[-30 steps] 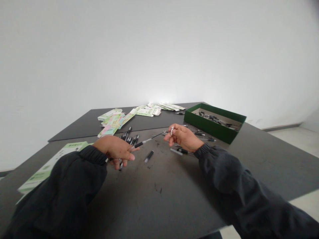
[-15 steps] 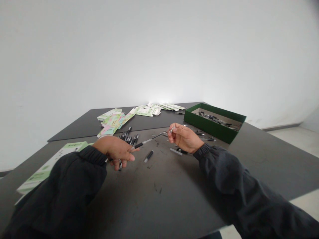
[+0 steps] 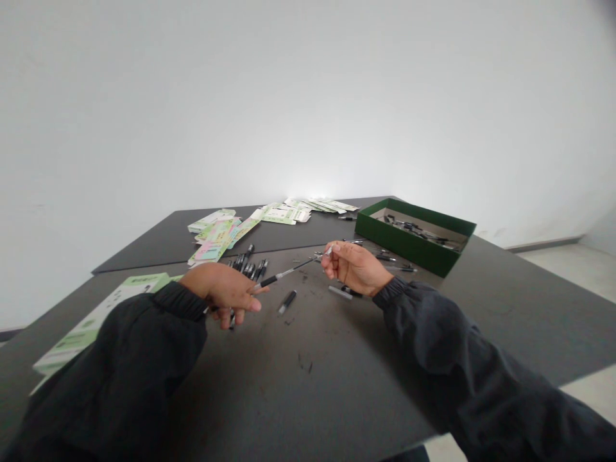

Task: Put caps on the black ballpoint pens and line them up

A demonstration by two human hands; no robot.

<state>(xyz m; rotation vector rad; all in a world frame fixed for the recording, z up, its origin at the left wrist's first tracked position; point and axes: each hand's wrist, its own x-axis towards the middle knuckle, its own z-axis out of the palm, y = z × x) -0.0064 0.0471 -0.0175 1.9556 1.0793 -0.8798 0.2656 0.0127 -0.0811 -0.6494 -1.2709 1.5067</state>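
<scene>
My left hand is closed around the rear of a pen with a black grip and a clear barrel. A thin dark refill sticks out of the pen's front toward my right hand. With thumb and fingers pinched together, my right hand holds a small, shiny clear piece at the refill's far end; its exact kind is too small to tell. Below the pen, a short black-and-clear pen part lies on the table. Several black pens lie bunched behind my left hand.
A green open box with pens in it stands at the right. Loose pen parts lie before it, and a clear tube lies beneath my right hand. Flattened green-white cartons spread across the back. A long carton lies beside my left sleeve.
My right hand has shifted very slightly down, and its pinch on the small piece has changed a little. My left hand and the pen stay nearly still.
</scene>
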